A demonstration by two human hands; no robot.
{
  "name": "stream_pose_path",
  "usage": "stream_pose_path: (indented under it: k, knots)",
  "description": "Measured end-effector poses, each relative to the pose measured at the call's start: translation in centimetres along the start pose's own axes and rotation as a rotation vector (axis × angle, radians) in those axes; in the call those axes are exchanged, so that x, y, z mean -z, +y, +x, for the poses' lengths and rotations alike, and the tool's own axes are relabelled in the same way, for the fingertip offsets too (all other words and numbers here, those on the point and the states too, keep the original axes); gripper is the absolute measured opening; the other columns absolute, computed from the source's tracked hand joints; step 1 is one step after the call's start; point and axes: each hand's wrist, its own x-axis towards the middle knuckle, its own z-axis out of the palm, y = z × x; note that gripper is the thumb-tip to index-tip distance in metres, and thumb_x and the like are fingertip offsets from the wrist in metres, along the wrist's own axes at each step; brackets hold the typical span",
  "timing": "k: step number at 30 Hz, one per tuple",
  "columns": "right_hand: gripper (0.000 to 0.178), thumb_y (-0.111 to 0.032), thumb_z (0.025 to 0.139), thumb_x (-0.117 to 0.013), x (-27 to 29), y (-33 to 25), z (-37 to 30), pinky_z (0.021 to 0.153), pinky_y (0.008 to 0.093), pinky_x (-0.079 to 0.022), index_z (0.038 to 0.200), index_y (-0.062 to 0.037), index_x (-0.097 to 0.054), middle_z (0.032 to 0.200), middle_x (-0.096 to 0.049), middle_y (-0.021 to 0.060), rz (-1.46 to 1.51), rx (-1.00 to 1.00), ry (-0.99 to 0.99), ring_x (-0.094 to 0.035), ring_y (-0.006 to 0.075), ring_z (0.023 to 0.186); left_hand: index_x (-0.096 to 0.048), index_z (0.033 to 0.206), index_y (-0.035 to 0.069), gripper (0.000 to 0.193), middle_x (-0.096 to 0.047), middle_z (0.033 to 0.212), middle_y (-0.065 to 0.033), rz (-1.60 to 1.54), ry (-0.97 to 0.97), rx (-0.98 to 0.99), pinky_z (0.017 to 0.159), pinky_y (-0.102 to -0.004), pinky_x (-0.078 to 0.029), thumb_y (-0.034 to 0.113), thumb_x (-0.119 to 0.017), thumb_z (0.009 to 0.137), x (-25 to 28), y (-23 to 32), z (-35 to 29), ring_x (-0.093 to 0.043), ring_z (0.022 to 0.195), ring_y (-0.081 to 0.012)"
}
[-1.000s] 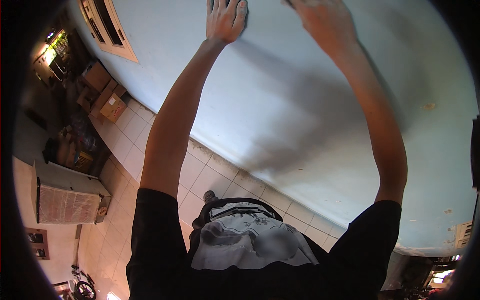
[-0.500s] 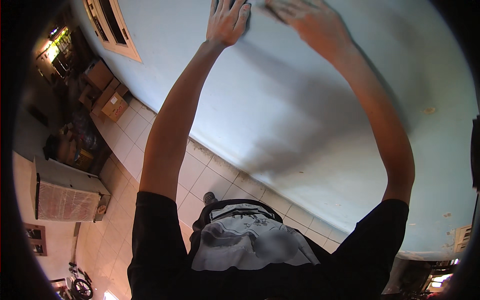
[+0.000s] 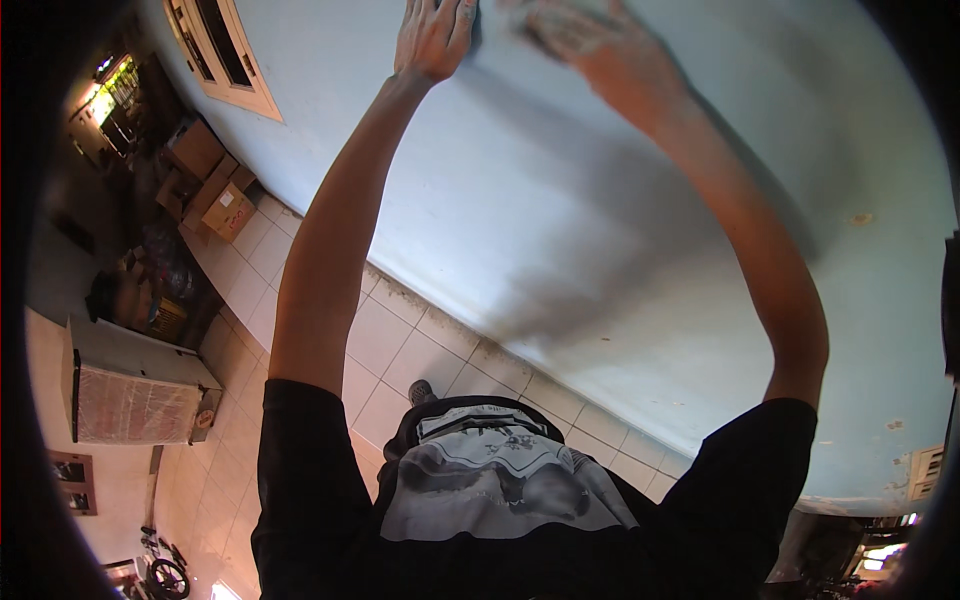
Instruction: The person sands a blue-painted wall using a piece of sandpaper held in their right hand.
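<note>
Both of my arms reach up against a pale blue wall. At the top edge of the view, my left hand lies against the wall with its fingers stretched upward; their tips are cut off by the frame. My right hand is to the right of it, over the wall, fingers pointing left. Motion smears those fingers, so I cannot make out whether anything is under or between them. Pale dust seems to coat both hands. A dark shadow of the arms falls on the wall between them.
A tiled floor runs along the foot of the wall. A shuttered window is at upper left, with cardboard boxes below it. A plastic-wrapped cabinet stands at left, and a small bicycle at lower left. Paint is chipped at right.
My left hand has shifted slightly left along the wall. The right hand's fingers have moved a little downward and are more blurred.
</note>
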Motion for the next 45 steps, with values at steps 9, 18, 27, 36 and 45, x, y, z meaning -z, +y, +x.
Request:
stream_pose_path:
  k: [9,18,27,36,45]
  knots:
    - [0.042,-0.022,0.097,-0.059,-0.9,-1.8,0.0,0.128,0.0462,-0.022,0.139,-0.0155,-0.062,0.148,-0.057,-0.0054,-0.007,0.017,0.115,-0.043,0.0141,0.144,-0.02,0.164,0.008,0.06,-0.008,0.171,-0.0194,0.055,-0.072,0.059,0.127,-0.0563,-0.008,0.03,-0.032,0.109,-0.5,-0.4,-0.2,-0.006,0.158,-0.0395]
    - [0.045,-0.02,0.1,-0.057,0.6,-2.5,1.0,0.13,0.0499,-0.016,0.144,-0.015,-0.057,0.155,-0.05,-0.0043,-0.045,0.226,-0.214,-0.037,0.0106,0.148,-0.02,0.164,0.01,0.059,-0.007,0.171,-0.0191,0.054,-0.101,0.072,0.126,-0.0576,-0.008,0.03,-0.033,0.11,0.1,-0.3,-0.7,-0.006,0.158,-0.0403]
    - [0.044,-0.008,0.092,-0.06,-3.6,-3.4,0.2,0.123,0.0337,-0.033,0.134,-0.0175,-0.066,0.14,-0.063,-0.0064,0.081,-0.015,0.192,-0.051,0.0099,0.137,-0.023,0.164,0.012,0.058,-0.009,0.172,-0.0165,0.005,-0.087,0.022,0.126,-0.0573,-0.01,0.031,-0.033,0.11,0.1,0.3,-0.5,-0.008,0.158,-0.0394]
    - [0.05,-0.009,0.091,-0.061,-1.6,-4.2,0.5,0.126,0.0327,-0.027,0.14,-0.0192,-0.062,0.143,-0.061,-0.011,0.012,-0.146,0.097,-0.049,0.0078,0.138,-0.029,0.162,0.013,0.054,-0.019,0.17,-0.0166,0.067,-0.106,-0.061,0.127,-0.0522,-0.017,0.024,-0.037,0.11,1.7,-1.9,-0.3,-0.017,0.157,-0.0366]
    - [0.051,-0.016,0.092,-0.063,-3.1,-4.4,0.0,0.128,0.0402,-0.023,0.143,-0.0194,-0.058,0.147,-0.056,-0.009,0.104,-0.07,0.052,-0.044,0.0103,0.142,-0.027,0.162,0.008,0.054,-0.022,0.169,-0.0165,-0.054,-0.077,-0.048,0.127,-0.0496,-0.019,0.023,-0.035,0.11,1.8,-2.7,-0.7,-0.019,0.156,-0.0356]
